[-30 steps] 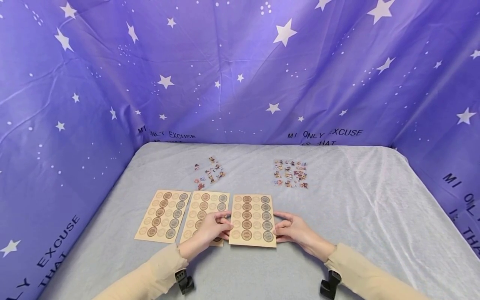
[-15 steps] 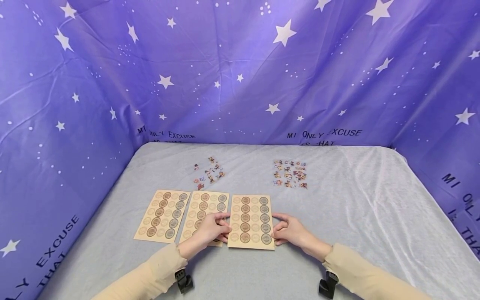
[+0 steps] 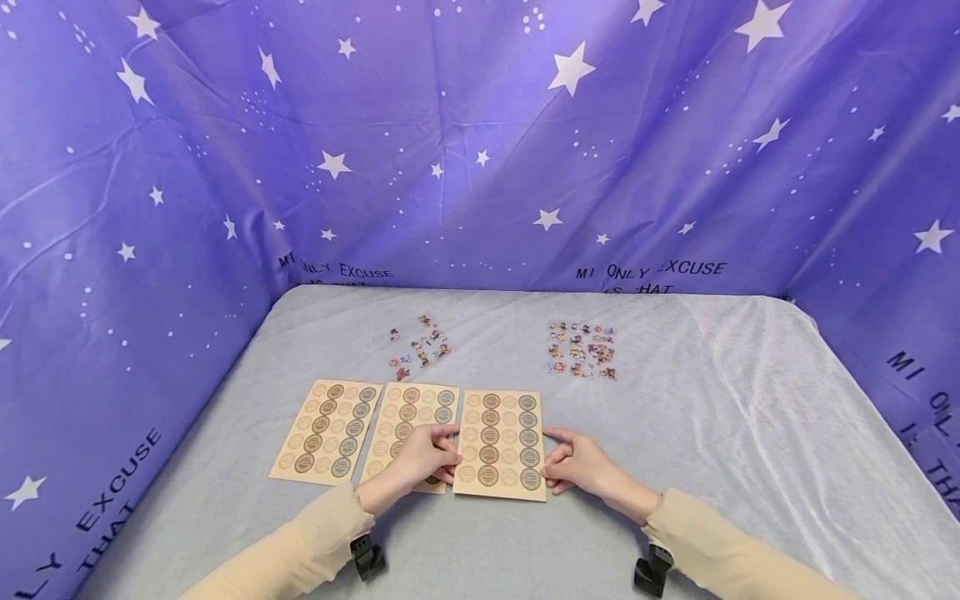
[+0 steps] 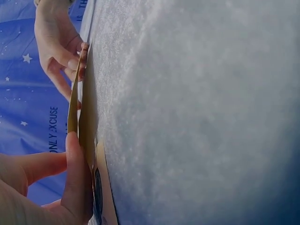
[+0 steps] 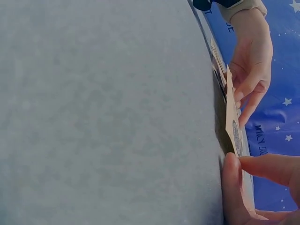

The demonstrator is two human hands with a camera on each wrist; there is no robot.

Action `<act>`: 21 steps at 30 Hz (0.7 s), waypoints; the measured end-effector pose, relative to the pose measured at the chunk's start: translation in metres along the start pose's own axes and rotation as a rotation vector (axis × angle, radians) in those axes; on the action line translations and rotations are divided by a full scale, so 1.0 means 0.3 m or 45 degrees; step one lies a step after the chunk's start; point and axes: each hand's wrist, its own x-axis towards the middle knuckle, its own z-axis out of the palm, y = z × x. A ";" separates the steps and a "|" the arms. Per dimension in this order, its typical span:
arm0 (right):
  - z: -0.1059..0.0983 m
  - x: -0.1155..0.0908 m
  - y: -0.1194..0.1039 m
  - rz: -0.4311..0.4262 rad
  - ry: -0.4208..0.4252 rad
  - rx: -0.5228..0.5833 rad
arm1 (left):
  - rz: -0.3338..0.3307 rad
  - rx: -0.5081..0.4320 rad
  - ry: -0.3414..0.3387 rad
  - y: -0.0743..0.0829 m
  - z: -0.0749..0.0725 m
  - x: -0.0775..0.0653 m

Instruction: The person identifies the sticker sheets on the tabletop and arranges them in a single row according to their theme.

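Observation:
A tan sheet of round stickers (image 3: 500, 442), with brown and dark grey printed circles among pale ones, is held between both hands in the head view. My left hand (image 3: 420, 457) pinches its left edge, thumb on the near side. At the opposite edge, my right hand (image 3: 585, 463) grips it between thumb and fingers. The wrist views show the held sheet (image 5: 232, 115) tilted close over the tabletop, slightly bowed. A second sticker sheet (image 3: 390, 412) lies just left of it, partly hidden under my left hand. Beyond that one rests a third, slanted sticker sheet (image 3: 322, 433).
Farther back on the grey cloth-covered table (image 3: 712, 400) lie two clear sheets of small colourful figure stickers, a left one (image 3: 422, 348) and a fuller right one (image 3: 582, 350). A purple star-printed curtain (image 3: 480, 100) walls the back and sides.
The held sticker sheet has shifted slightly left and toward me, its near edge coming lower. My right hand moved a little left with it; the left hand stays almost in place.

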 end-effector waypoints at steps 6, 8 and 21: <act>-0.008 0.002 -0.013 -0.005 -0.028 -0.041 | -0.012 0.101 -0.020 0.011 -0.014 -0.013; -0.019 0.003 -0.025 0.001 -0.044 -0.058 | -0.004 0.127 -0.019 0.012 -0.024 -0.014; -0.058 0.077 -0.101 -0.079 -0.160 -0.091 | 0.105 0.074 0.155 0.036 -0.159 0.014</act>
